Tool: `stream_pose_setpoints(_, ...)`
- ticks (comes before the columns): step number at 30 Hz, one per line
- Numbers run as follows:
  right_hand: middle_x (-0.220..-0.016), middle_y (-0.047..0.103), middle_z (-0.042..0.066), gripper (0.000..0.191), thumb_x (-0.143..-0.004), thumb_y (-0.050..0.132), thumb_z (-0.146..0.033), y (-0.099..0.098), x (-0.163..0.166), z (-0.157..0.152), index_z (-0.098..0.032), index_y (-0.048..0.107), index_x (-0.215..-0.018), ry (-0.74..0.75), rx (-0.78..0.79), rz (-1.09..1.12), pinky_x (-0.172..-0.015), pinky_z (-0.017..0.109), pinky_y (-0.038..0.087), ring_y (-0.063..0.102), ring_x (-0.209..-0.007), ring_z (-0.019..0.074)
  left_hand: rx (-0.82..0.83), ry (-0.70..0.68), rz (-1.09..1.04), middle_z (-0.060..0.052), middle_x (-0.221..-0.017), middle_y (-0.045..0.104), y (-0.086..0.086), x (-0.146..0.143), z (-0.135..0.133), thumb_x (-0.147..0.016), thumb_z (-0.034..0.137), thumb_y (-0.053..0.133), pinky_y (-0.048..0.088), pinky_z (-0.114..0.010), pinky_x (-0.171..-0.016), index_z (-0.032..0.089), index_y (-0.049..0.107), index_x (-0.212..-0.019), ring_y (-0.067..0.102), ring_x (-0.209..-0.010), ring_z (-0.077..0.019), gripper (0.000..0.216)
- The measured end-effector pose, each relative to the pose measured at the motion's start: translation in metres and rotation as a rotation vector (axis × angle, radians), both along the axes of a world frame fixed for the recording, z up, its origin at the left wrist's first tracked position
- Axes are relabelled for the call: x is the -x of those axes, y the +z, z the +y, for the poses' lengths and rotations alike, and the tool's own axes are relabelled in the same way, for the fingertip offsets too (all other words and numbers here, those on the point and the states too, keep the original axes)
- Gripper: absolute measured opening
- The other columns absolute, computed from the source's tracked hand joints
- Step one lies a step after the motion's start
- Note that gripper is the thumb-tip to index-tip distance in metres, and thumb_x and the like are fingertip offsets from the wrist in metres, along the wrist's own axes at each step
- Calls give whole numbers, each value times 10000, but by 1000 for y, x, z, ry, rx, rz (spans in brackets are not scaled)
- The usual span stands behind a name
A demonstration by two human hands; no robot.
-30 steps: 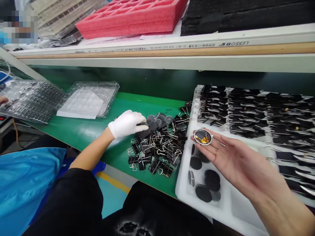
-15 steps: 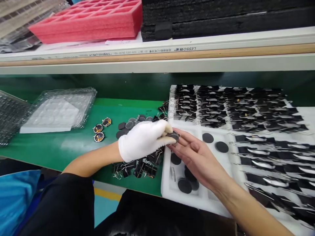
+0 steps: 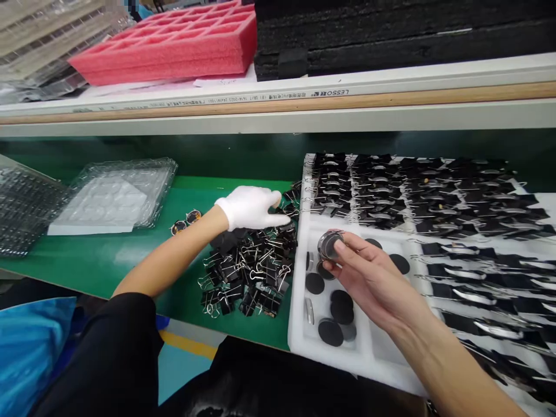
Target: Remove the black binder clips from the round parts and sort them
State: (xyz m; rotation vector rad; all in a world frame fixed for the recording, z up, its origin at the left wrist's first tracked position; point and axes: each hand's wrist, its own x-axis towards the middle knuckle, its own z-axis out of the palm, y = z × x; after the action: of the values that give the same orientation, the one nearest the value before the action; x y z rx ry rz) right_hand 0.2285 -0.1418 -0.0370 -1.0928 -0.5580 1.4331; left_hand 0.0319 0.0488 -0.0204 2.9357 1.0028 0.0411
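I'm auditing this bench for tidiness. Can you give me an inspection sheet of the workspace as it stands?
Surface: green bench mat, partly covered.
Things in hand: round disc part over white foam tray; binder clip pile.
Clutter: clear blister trays; two loose round parts; rows of clipped units.
Hands: right hand pinches round disc part in its fingers; gloved left hand over the pile, grip unclear.
Cables: nothing seen.
Surroundings: shelf with pink foam tray and black foam.

My left hand (image 3: 252, 207) wears a white cloth glove. My bare right hand (image 3: 373, 284) grips a disc (image 3: 329, 244) with a glossy metal rim. Binder clips (image 3: 252, 272): matt black bodies, shiny wire. Tray (image 3: 296, 339): white foam.
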Motion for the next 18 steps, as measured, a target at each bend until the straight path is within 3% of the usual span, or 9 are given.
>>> stream_pose_setpoints(2, -895, 720, 0, 206, -753, 921, -340, 1, -1, 0, -258, 794, -892, -16, 3, -5, -649, 192, 596, 629, -730, 107, 75, -70, 25, -11, -847, 727, -4, -6, 5, -911, 581, 598, 311, -295, -563, 244, 669, -1077, 616, -676, -206, 383)
stream_pose_setpoints(7, -993, 770, 7, 203, -752, 916, -330, 1, -5, 1, -281, 796, -908, -35, 8, 23, -856, 293, 653, 715, -834, 149, 113, -180, -218, 20, -795, 703, 2, 6, 3, -926, 364, 619, 410, -259, -640, 221, 680, -1018, 632, -686, -147, 180)
stream_pose_setpoints(13, -1229, 741, 12, 223, -752, 919, -329, -2, 6, 1, -289, 800, -937, 74, -140, 3, -822, 289, 657, 738, -872, 133, -5, -211, -775, 7, -861, 776, 7, 7, -49, -878, 267, 721, 519, -235, -733, 197, 652, -859, 715, -755, -120, 101)
stream_pose_setpoints(16, -1150, 759, 6, 223, -749, 918, -333, -4, 10, 1, -309, 796, -934, 66, -213, -26, -794, 322, 662, 747, -860, 150, -72, -338, -775, 12, -802, 768, 4, 0, -71, -926, 274, 691, 511, -257, -712, 205, 664, -879, 709, -705, -125, 88)
stream_pose_setpoints(18, -1076, 775, 16, 210, -756, 911, -332, -5, 8, 1, -311, 796, -929, 56, -242, -73, -786, 340, 661, 751, -879, 174, -10, -364, -702, 17, -799, 761, 5, 2, -75, -973, 261, 598, 498, -261, -682, 214, 667, -980, 691, -670, -119, 84)
